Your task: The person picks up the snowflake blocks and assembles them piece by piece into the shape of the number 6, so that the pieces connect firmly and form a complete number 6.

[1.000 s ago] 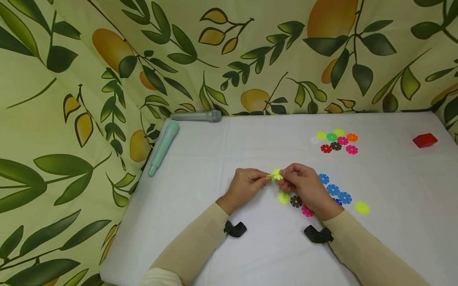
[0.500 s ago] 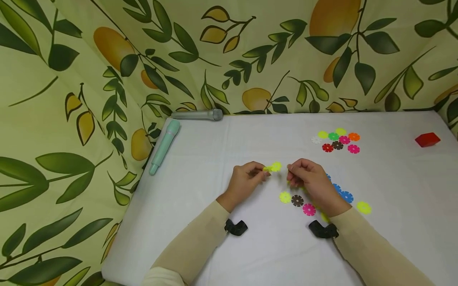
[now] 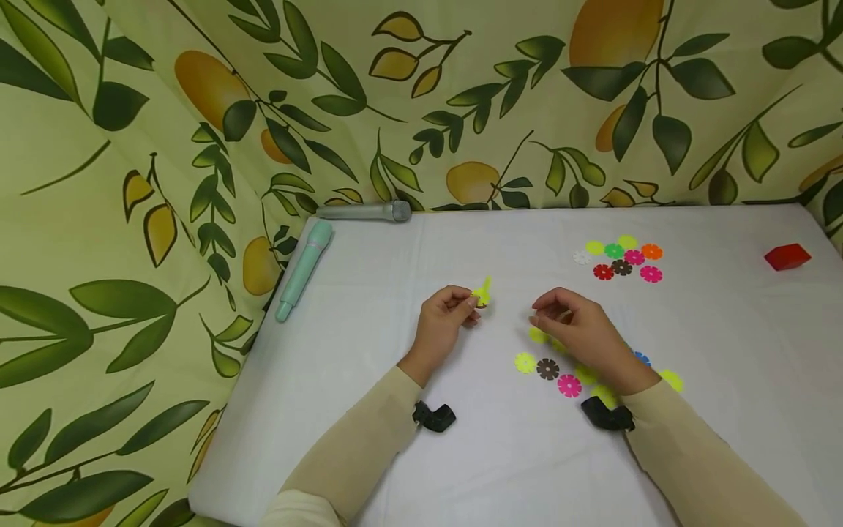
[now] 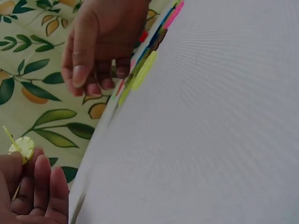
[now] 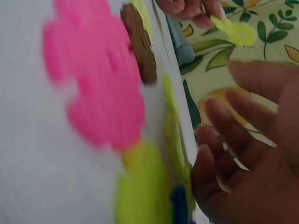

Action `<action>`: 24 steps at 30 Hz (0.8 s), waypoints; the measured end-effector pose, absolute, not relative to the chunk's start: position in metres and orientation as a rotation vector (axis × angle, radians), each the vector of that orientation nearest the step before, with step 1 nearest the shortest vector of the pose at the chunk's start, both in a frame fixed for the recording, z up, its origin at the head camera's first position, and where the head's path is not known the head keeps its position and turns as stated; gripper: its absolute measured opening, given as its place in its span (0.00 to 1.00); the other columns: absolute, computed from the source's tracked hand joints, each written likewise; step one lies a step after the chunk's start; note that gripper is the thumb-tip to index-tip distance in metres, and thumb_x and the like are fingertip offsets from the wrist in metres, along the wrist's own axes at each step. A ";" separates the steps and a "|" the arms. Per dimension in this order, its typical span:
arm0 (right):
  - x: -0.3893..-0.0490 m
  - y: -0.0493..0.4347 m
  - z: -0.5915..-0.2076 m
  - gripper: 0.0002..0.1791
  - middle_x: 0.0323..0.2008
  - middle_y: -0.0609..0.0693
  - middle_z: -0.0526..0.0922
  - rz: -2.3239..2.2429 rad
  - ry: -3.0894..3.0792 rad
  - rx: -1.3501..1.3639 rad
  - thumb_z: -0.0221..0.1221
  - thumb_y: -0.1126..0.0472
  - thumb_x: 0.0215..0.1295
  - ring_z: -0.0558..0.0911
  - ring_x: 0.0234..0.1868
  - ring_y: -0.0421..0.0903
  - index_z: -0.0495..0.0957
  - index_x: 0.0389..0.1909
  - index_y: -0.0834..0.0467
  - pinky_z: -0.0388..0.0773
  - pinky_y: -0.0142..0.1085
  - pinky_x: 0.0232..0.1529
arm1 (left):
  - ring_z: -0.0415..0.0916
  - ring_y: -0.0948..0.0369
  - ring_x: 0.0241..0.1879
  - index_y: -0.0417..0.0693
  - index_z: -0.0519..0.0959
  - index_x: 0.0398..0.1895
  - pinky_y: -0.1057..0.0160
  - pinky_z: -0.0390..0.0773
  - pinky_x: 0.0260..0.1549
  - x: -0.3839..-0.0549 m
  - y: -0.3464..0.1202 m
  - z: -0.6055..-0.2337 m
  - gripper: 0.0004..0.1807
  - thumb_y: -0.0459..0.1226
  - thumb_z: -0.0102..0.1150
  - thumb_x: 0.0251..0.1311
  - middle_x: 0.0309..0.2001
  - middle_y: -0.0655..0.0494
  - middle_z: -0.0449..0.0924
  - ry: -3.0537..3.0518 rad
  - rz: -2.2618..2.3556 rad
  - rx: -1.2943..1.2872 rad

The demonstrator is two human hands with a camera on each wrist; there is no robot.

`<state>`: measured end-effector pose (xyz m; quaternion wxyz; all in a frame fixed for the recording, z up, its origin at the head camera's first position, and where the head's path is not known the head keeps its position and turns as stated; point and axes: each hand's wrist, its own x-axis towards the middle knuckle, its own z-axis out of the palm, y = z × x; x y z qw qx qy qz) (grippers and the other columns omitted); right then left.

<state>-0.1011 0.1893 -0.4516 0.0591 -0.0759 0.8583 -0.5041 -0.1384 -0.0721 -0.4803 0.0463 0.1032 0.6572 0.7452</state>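
Observation:
My left hand (image 3: pixel 440 326) pinches a piece of joined yellow interlocking discs (image 3: pixel 483 296) between thumb and fingers, above the table. In the left wrist view, one notched disc (image 4: pixel 24 146) faces the camera and another shows edge-on. To its right, my right hand (image 3: pixel 589 338) hovers with loosely bent fingers and nothing held. Beneath and beside the right hand lie loose discs: a yellow disc (image 3: pixel 525 362), a brown disc (image 3: pixel 547 369), a pink disc (image 3: pixel 569 386) and several more yellow ones. A blue disc (image 3: pixel 642 359) shows partly behind the right wrist.
Farther back on the white table (image 3: pixel 395 293) is a cluster of discs, including a green disc (image 3: pixel 614 251) and an orange disc (image 3: pixel 652 252). A red block (image 3: pixel 787 257) sits at far right. A mint microphone (image 3: pixel 305 271) and a grey microphone (image 3: pixel 365 211) lie along the left corner.
My right hand has let go of the yellow discs and drawn away to the right. The left hand has moved slightly up and left, turning the joined discs upward.

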 end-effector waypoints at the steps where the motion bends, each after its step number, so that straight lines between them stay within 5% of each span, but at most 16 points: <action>1: -0.102 0.192 -0.452 0.17 0.49 0.55 0.85 -1.480 2.598 -0.267 0.72 0.59 0.74 0.80 0.50 0.55 0.82 0.57 0.61 0.79 0.40 0.51 | 0.85 0.58 0.34 0.34 0.82 0.45 0.59 0.88 0.39 -0.139 -0.072 -0.480 0.02 0.23 0.62 0.75 0.42 0.36 0.89 1.993 2.287 0.300; 6: -0.108 0.205 -0.457 0.22 0.59 0.57 0.79 -1.240 2.580 -0.445 0.76 0.62 0.68 0.76 0.63 0.59 0.83 0.60 0.62 0.74 0.58 0.67 | 0.88 0.58 0.34 0.33 0.79 0.49 0.57 0.89 0.40 -0.139 -0.073 -0.481 0.06 0.22 0.64 0.73 0.41 0.36 0.89 1.941 2.299 0.282; 12: -0.111 0.207 -0.459 0.14 0.54 0.54 0.79 -1.164 2.595 -0.487 0.75 0.65 0.69 0.77 0.60 0.58 0.86 0.53 0.61 0.74 0.59 0.66 | 0.85 0.58 0.34 0.28 0.79 0.49 0.62 0.86 0.38 -0.139 -0.073 -0.483 0.07 0.21 0.64 0.73 0.39 0.32 0.85 2.021 2.218 0.350; 24: -0.108 0.205 -0.455 0.06 0.35 0.47 0.80 -1.209 2.601 -0.369 0.72 0.61 0.74 0.76 0.38 0.50 0.84 0.44 0.55 0.76 0.39 0.38 | 0.83 0.46 0.37 0.32 0.82 0.47 0.64 0.82 0.36 -0.135 -0.071 -0.484 0.03 0.25 0.64 0.75 0.39 0.40 0.87 2.155 2.091 0.479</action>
